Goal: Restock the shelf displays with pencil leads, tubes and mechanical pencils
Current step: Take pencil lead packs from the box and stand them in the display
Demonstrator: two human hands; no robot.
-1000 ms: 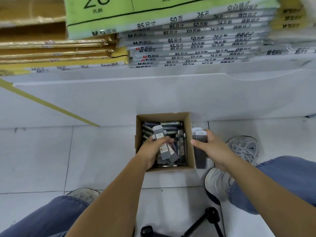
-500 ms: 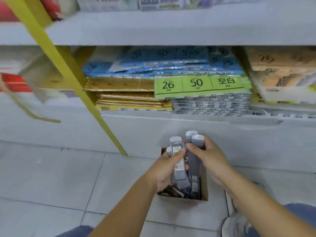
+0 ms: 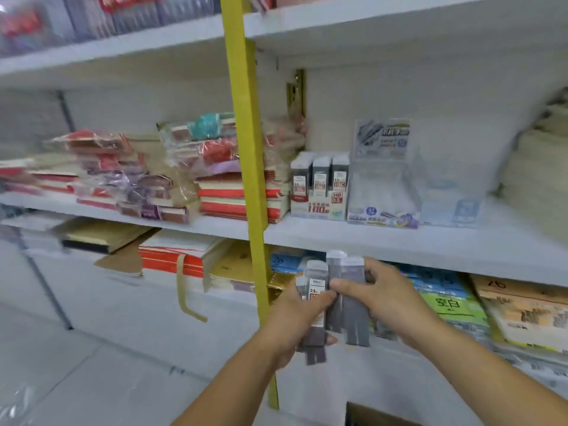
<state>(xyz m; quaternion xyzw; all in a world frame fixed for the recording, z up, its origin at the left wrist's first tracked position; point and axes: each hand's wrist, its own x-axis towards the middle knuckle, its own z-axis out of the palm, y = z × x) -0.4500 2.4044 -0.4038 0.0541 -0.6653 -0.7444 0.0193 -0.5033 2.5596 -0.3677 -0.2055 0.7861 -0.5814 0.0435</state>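
Head view: at lower centre of the frame, a person's left hand (image 3: 295,321) grasps labelled pencil-lead packs (image 3: 316,284); the right hand (image 3: 393,299) grasps darker packs (image 3: 353,278), below the shelf (image 3: 399,241) carrying a lead display (image 3: 319,207).

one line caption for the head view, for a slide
Left hand and right hand grip dark lead packs below the lead display.

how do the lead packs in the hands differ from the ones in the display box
The held lead packs are an uneven bunch gripped by the left hand and right hand; the display packs stand in a neat upright row. The held ones are below the shelf, the display ones on it in a white display box. Both are slim, grey, pale-capped.
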